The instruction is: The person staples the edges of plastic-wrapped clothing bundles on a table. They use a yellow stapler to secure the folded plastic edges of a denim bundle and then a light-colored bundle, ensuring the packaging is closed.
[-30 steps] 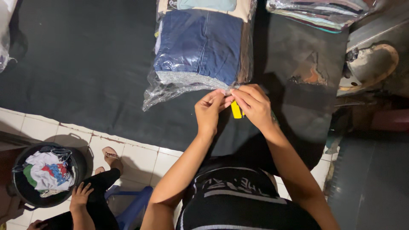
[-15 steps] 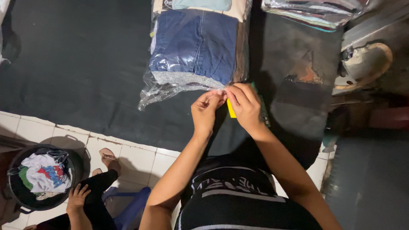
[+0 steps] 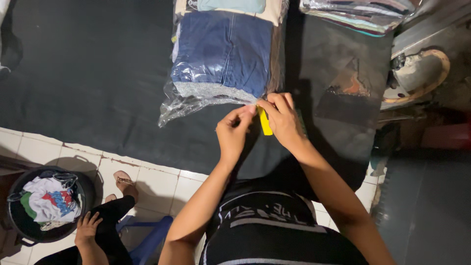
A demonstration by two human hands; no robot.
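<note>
Plastic bag of folded clothes (image 3: 223,59) lay on the dark desk (image 3: 88,88), just beyond both hands. Left hand (image 3: 234,131) pinched its crinkled open edge; right hand (image 3: 282,120) gripped a yellow strip (image 3: 265,122) against it. Slippery film could slide free and gape.

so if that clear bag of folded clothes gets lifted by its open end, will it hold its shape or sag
Likely sags: the bag of folded clothes ends in thin crinkled film with loose slack. The glossy plastic probably slips in the fingers. The thick denim stack looks fairly heavy, so it may slide toward the bottom.
</note>
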